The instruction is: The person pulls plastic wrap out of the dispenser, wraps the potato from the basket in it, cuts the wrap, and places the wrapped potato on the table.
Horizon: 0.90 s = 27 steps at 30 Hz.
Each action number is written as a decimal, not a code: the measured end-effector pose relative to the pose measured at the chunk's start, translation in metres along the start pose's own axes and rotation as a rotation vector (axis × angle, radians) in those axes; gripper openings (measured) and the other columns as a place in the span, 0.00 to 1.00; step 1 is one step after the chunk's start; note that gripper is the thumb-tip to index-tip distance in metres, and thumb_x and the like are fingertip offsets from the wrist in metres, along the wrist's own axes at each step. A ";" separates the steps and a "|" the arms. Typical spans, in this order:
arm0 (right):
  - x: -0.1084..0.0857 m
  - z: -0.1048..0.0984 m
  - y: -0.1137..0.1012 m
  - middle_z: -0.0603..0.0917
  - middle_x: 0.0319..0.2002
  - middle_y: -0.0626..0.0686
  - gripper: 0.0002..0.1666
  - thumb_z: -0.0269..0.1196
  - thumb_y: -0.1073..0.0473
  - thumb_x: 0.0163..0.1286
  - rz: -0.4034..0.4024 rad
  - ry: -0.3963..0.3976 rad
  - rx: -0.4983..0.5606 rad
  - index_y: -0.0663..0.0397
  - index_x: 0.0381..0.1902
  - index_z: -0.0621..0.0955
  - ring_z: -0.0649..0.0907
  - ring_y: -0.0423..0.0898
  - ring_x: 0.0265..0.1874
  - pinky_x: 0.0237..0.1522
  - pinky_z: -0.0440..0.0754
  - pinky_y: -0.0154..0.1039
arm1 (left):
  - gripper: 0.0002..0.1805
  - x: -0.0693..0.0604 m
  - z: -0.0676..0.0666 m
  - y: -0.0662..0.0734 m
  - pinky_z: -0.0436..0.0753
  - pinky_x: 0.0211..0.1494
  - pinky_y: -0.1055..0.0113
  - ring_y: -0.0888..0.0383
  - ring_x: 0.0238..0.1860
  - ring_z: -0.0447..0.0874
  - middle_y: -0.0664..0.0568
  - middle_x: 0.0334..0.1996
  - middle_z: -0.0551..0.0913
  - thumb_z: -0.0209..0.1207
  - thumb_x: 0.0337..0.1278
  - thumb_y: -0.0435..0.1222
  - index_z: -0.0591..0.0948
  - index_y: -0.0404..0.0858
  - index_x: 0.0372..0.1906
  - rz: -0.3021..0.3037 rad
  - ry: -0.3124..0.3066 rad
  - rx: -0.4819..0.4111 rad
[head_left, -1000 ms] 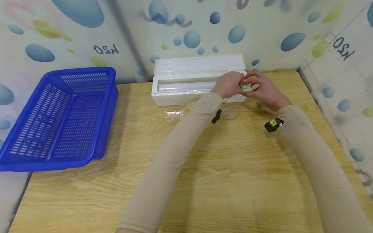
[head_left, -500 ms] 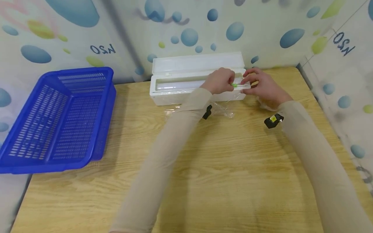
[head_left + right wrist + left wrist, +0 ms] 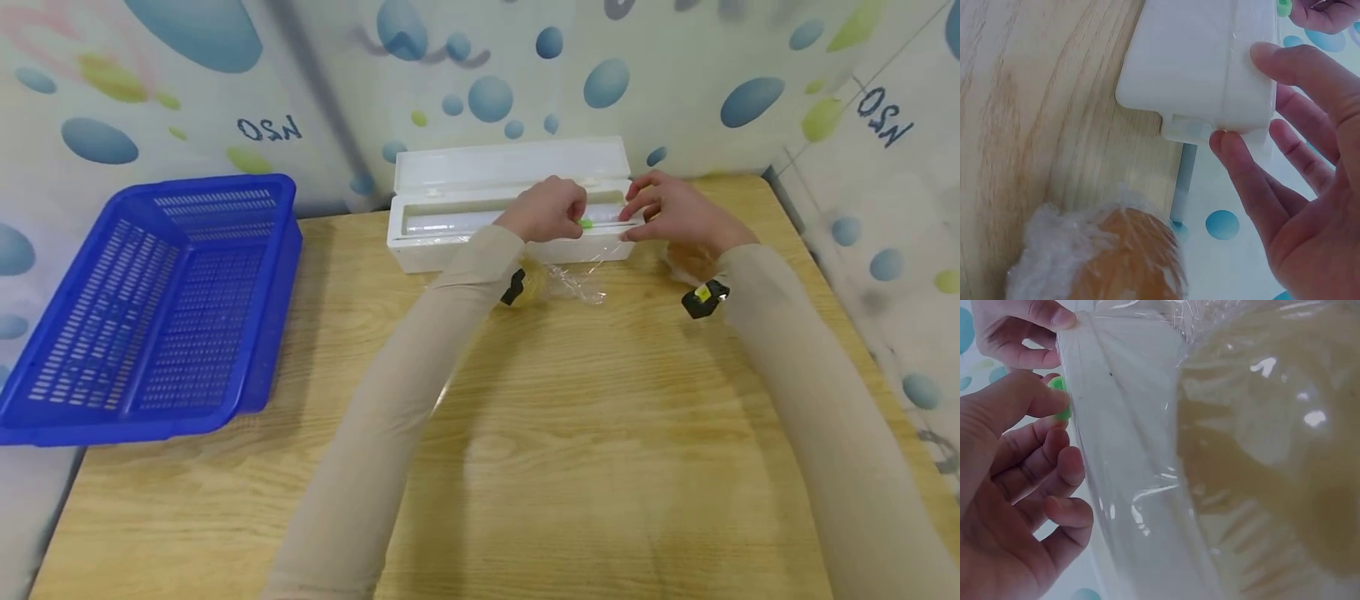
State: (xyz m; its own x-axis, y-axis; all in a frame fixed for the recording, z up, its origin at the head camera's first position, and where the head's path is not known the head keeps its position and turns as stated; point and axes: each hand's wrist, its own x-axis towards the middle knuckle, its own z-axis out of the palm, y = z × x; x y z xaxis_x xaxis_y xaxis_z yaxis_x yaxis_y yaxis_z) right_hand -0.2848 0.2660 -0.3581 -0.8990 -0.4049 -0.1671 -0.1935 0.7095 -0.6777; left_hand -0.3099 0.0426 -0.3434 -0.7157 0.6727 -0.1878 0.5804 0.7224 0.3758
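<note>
- Sliding of green tab, pinched by left hand at front of box, is best done level.
- Box end, pinched by right hand, should be braced on desk.

Room type undetermined; household-like corner. Wood-grain table set against wall covering printed with ovals (some dark lettering, too); slotted blue basket, white film box resemble kitchenware.
</note>
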 end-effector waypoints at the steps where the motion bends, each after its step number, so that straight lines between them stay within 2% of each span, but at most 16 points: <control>1: 0.000 0.000 0.000 0.63 0.61 0.59 0.19 0.69 0.61 0.61 0.004 -0.006 0.000 0.70 0.46 0.81 0.72 0.62 0.51 0.55 0.69 0.53 | 0.03 0.000 0.000 0.000 0.67 0.37 0.70 0.58 0.34 0.69 0.52 0.31 0.73 0.57 0.60 0.33 0.74 0.38 0.35 0.004 -0.003 0.001; 6: 0.000 -0.001 0.000 0.64 0.59 0.59 0.19 0.70 0.60 0.61 -0.012 -0.018 -0.034 0.68 0.46 0.82 0.73 0.61 0.49 0.54 0.71 0.51 | 0.05 -0.001 0.000 -0.001 0.66 0.35 0.70 0.58 0.32 0.66 0.52 0.29 0.70 0.56 0.60 0.32 0.71 0.39 0.32 0.017 -0.015 0.014; 9: 0.000 0.000 0.001 0.70 0.49 0.59 0.18 0.70 0.58 0.61 -0.031 -0.009 -0.064 0.66 0.45 0.83 0.74 0.57 0.44 0.46 0.72 0.42 | 0.06 -0.006 -0.003 -0.009 0.65 0.35 0.69 0.57 0.32 0.65 0.52 0.28 0.69 0.56 0.58 0.31 0.71 0.39 0.30 0.028 -0.025 0.013; 12: -0.002 -0.001 0.004 0.72 0.38 0.57 0.17 0.69 0.57 0.62 -0.041 0.007 -0.098 0.63 0.44 0.83 0.72 0.52 0.38 0.37 0.69 0.36 | 0.05 -0.016 -0.008 -0.024 0.65 0.37 0.68 0.57 0.33 0.65 0.51 0.27 0.69 0.56 0.56 0.29 0.71 0.37 0.29 0.042 -0.030 -0.012; 14: -0.003 -0.003 0.004 0.72 0.34 0.56 0.16 0.69 0.57 0.62 -0.037 0.011 -0.108 0.63 0.43 0.83 0.71 0.51 0.36 0.34 0.68 0.35 | 0.06 -0.028 -0.013 -0.039 0.65 0.38 0.68 0.56 0.32 0.65 0.50 0.26 0.69 0.57 0.54 0.28 0.72 0.37 0.28 0.050 -0.023 -0.032; 20: -0.004 -0.006 0.003 0.72 0.34 0.55 0.19 0.69 0.54 0.62 0.007 -0.008 -0.123 0.61 0.45 0.83 0.73 0.51 0.37 0.34 0.68 0.36 | 0.06 -0.069 -0.027 -0.082 0.65 0.38 0.64 0.54 0.31 0.65 0.50 0.24 0.69 0.59 0.52 0.29 0.72 0.36 0.27 0.015 -0.027 -0.021; 23: -0.002 -0.006 0.001 0.72 0.34 0.55 0.21 0.69 0.52 0.62 0.013 -0.028 -0.134 0.61 0.47 0.83 0.74 0.52 0.38 0.35 0.68 0.37 | 0.06 -0.091 -0.033 -0.100 0.66 0.38 0.63 0.53 0.31 0.65 0.49 0.24 0.69 0.60 0.55 0.29 0.73 0.36 0.29 -0.033 -0.047 -0.004; 27: 0.001 -0.005 -0.003 0.72 0.34 0.55 0.22 0.70 0.52 0.62 0.011 -0.045 -0.143 0.61 0.48 0.82 0.73 0.52 0.39 0.36 0.68 0.38 | 0.07 -0.116 -0.042 -0.116 0.66 0.39 0.61 0.52 0.32 0.65 0.48 0.25 0.68 0.60 0.57 0.29 0.73 0.35 0.30 -0.073 -0.076 0.013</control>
State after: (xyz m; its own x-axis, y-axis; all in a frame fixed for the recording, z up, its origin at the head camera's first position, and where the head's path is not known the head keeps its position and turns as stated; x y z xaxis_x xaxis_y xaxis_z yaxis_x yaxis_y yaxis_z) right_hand -0.2870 0.2667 -0.3527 -0.8836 -0.4195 -0.2078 -0.2405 0.7876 -0.5674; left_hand -0.3104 -0.1262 -0.3276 -0.7252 0.6277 -0.2829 0.5328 0.7719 0.3470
